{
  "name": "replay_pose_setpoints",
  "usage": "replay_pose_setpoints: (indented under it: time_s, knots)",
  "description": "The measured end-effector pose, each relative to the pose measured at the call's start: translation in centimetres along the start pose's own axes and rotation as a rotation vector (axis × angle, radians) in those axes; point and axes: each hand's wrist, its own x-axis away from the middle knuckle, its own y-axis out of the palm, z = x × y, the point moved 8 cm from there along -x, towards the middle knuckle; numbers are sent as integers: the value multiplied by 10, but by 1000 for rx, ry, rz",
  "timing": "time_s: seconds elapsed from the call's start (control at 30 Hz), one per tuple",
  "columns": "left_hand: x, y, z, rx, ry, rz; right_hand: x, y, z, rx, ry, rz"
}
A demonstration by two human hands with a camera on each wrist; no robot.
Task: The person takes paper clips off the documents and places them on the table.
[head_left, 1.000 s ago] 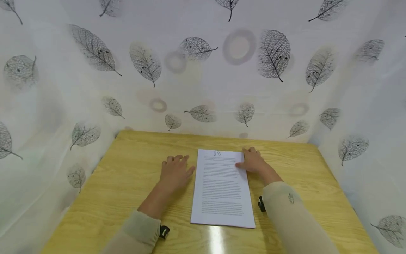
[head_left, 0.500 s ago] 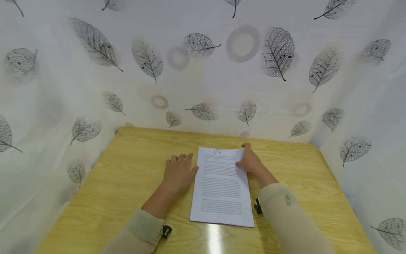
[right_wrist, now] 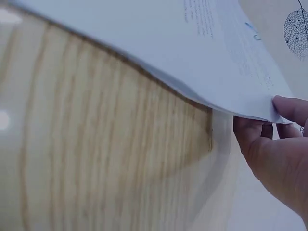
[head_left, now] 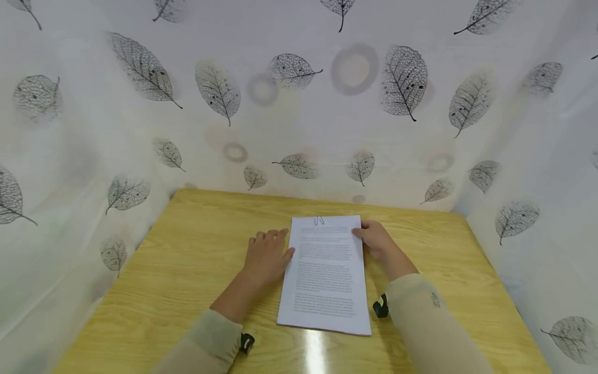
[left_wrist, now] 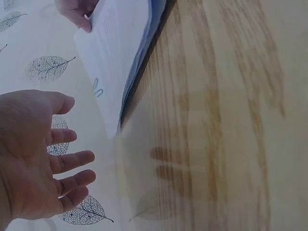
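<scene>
A stack of printed paper sheets (head_left: 324, 280) lies on the wooden table, with a paper clip (head_left: 319, 221) at its top edge. My right hand (head_left: 379, 243) pinches the upper right edge, thumb on the top page. The right wrist view shows that hand's fingers (right_wrist: 255, 127) beneath the sheets, and the edge bowed up near them. Beside the stack's left edge is my left hand (head_left: 266, 257), fingers spread and nothing in its palm; its thumb tip overlaps the paper edge in the head view. In the left wrist view this left hand (left_wrist: 29, 154) appears palm side, apart from the stack.
The yellow wood-grain table (head_left: 187, 249) extends on both sides of the stack. A white curtain (head_left: 299, 124) with leaf prints surrounds its back and sides. Each sleeved wrist carries a small black device (head_left: 381, 306).
My right hand has gone from resting over the top right corner to pinching the edge, its fingers now under the paper. My left hand has edged right, closer to the stack.
</scene>
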Motion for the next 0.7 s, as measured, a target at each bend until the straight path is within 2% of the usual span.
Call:
replay_pose_setpoints:
  time_s: [0.2,0.53,0.7]
  knots:
    - [-5,-5,4,75,-1,4,7,-3,2,-69,16,-15]
    - [-33,-14,16,202,35,103,8,-2,12,-197,1,-108]
    - [-45,-20,23,243,37,117,7,-1,19,-230,8,-134]
